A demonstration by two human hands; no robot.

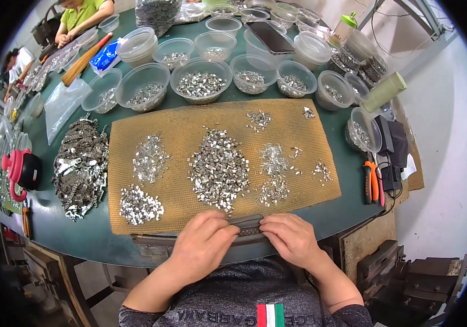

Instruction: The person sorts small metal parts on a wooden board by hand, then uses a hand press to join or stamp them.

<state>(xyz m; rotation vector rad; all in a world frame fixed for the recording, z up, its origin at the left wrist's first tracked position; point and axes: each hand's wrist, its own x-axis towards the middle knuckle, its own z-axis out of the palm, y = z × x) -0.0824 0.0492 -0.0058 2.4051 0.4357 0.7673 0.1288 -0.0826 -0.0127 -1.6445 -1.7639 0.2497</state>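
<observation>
While the mat (pixel 179 126) lies spread with metal bits, the real action sits at its near edge: two bare hands, one dark strip (pixel 249 225) between them! The left hand (pixel 203 242) is curled narrow, fingers bunched at the strip's left end; the right hand (pixel 292 237) matches it, thumb and fingers pinched on the right end. The strip runs left to right, just on the near side of the mat, its near side looking ridged, both ends hidden by fingers.

Straight beyond it, the big pile (pixel 218 170), dark grey and silver, owns the centre of the mat. Left of that, a loose heap of thin slivers (pixel 150 158), and nearer, a bright heap of chips (pixel 141 205). Over on the right, smaller heaps, with a tiny cluster (pixel 308 113) up in the far right corner!

Beyond the mat, bowls line up, the middle bowl (pixel 201 82) well stocked with silver pieces, and a phone (pixel 270 37) lies across a tub farther back. Out left, a shaggy silver mass (pixel 82 168) sits just beside the mat, a black and red pot (pixel 23 170) left of that. Out right, orange-handled pliers (pixel 367 182). And far left, a co-worker in a green shirt (pixel 83 15) is at the table too, hands together!
</observation>
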